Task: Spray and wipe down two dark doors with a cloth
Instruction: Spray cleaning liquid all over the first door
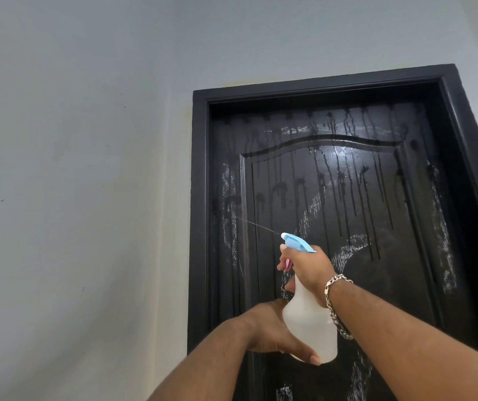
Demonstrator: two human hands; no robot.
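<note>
A dark panelled door (347, 198) fills the right of the view, streaked with wet drips and pale chalky smears. My right hand (307, 267) grips the neck of a white spray bottle (310, 322) with a blue head, fingers on the pink trigger. A thin jet leaves the nozzle toward the door's left edge. My left hand (272, 331) cups the bottle's base from below, thumb along its bottom. No cloth is in view.
The black door frame (200, 198) borders the door. A pale grey wall (72, 169) spreads to the left and above. A silver chain bracelet (333, 302) circles my right wrist.
</note>
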